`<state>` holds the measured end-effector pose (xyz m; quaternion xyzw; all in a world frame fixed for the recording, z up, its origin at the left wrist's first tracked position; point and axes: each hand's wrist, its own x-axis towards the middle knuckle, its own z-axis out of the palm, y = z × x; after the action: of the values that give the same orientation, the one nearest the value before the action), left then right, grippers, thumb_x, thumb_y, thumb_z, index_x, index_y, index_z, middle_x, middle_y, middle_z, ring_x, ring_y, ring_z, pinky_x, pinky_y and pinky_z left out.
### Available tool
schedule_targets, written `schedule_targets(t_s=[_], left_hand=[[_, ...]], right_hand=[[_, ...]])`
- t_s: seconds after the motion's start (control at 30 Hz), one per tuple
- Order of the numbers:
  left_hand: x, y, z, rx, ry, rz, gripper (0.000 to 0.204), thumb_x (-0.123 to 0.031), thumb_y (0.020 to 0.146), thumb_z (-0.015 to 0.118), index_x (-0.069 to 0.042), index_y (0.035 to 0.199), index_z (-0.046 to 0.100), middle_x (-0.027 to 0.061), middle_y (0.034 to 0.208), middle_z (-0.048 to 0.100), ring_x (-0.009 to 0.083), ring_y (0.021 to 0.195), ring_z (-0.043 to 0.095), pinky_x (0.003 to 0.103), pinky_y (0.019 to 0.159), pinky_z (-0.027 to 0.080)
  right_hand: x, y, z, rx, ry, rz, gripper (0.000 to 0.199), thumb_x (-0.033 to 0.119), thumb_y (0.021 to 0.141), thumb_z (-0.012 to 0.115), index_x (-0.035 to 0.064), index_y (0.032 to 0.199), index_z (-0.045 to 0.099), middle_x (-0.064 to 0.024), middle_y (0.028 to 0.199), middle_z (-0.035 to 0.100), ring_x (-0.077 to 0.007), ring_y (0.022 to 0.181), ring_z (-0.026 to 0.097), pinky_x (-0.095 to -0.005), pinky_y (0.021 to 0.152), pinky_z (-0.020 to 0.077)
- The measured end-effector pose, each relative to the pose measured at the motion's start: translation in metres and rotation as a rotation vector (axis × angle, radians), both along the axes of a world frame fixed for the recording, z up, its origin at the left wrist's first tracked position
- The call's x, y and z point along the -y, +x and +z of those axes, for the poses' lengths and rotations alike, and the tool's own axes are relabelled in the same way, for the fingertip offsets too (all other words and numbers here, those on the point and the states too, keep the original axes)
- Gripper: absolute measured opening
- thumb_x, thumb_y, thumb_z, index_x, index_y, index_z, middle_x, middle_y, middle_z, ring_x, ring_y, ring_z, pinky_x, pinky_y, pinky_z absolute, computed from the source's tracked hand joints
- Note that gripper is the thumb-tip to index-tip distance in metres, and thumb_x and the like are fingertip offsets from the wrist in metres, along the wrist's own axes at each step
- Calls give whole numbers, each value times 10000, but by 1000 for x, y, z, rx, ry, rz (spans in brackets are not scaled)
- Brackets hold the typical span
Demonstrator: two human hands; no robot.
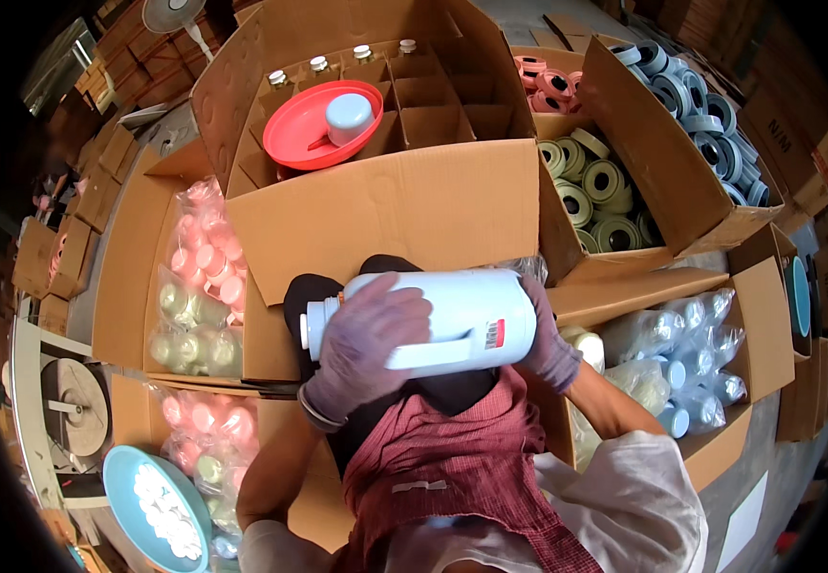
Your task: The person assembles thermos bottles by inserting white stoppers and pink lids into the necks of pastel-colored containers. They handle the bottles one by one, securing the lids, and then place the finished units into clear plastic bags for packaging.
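Gloved left hand (361, 344) and right hand (548, 339) grasping a white plastic vacuum flask (462, 315) held sideways, in front of a divided cardboard carton (385, 205).

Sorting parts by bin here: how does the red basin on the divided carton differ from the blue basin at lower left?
The red basin rests on top of the divided carton and holds one pale blue cup-like lid. The blue basin sits lower, beside the person, and holds many small white pieces. Colours differ: red against light blue. Both are round, shallow plastic basins.
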<state>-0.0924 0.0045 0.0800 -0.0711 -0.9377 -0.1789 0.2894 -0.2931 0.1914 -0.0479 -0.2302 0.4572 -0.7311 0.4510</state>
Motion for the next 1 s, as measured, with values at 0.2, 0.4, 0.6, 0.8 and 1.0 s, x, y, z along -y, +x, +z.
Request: schedule_targets(t_s=[0.2,0.4,0.6,0.8,1.0], left_hand=[[27,36,-40,263,473,123,162,-88,874,572,-2,978,663,138,859,673,265,739,677,316,646,526],[4,26,-34,7,1048,409,212,-92,832,602,26,991,679,143,931,702,251,883,685,314,797,523],[18,33,-38,-124,684,390,194,-39,867,589,35,1013,692,132,954,714,196,901,679,303,819,526],[48,67,-35,-303,734,705,318,-43,918,596,46,1223,596,132,1145,647,223,1059,626,326,916,499],[80,29,-54,-681,1162,400,508,-104,1001,510,-13,1466,326,143,1417,483,231,1230,533,382,1028,469]], right_hand=[[6,-18,134,-1122,-311,205,992,566,728,714,78,1509,345,-244,1551,271,-422,1459,188,-515,1175,153],[24,-6,95,-631,-137,81,744,278,767,635,59,1443,413,-223,1489,385,-297,1407,343,-418,1136,270],[57,-10,72,-172,109,135,571,215,895,512,39,1430,418,-117,1301,557,-190,1185,515,-297,1044,369],[194,-47,163,-963,-192,-2,507,239,883,640,38,1335,528,-136,1308,534,-242,1232,514,-347,1049,387],[377,-114,114,-1910,104,-27,650,359,726,723,252,1340,537,-250,1363,438,-450,1211,500,-515,1012,447]])
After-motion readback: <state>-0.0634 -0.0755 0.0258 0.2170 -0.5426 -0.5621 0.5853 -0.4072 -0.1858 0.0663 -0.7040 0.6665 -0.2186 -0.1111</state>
